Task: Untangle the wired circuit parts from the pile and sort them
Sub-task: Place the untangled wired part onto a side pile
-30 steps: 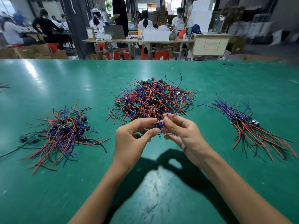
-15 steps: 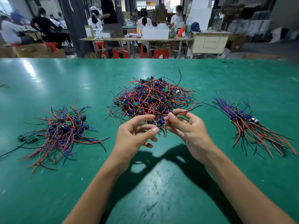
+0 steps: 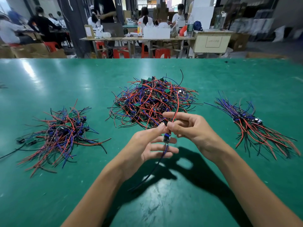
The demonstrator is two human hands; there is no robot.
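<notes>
Right grip: my right hand [image 3: 195, 128] pinches the red and black leads just above the small circuit part [image 3: 166, 138], thumb and forefinger pressed together on them, the other fingers loosely curled.
Left grip: my left hand [image 3: 147, 145] is spread, fingers straight, thumb tip up near the pinch; it touches or nearly touches the part, and I cannot tell which.
Part: it hangs upright between my hands, above the counter [image 3: 49, 202], with dark blue and black leads trailing down toward me.
Snag risk: the red lead [image 3: 177, 102] runs up from my pinch over the tangled pile [image 3: 154, 102]; I cannot tell whether its far end is free. If it is caught, a hard pull may drag neighbours out or strain the solder joint.
Slip risk: the pinch is on thin wire only, so I judge a jerk could let the part drop into the pile.
Sorting risk: the loose heap [image 3: 60, 133] lies to my left and the combed bundle [image 3: 255, 126] to my right; trailing leads could hook either one as I carry across.
</notes>
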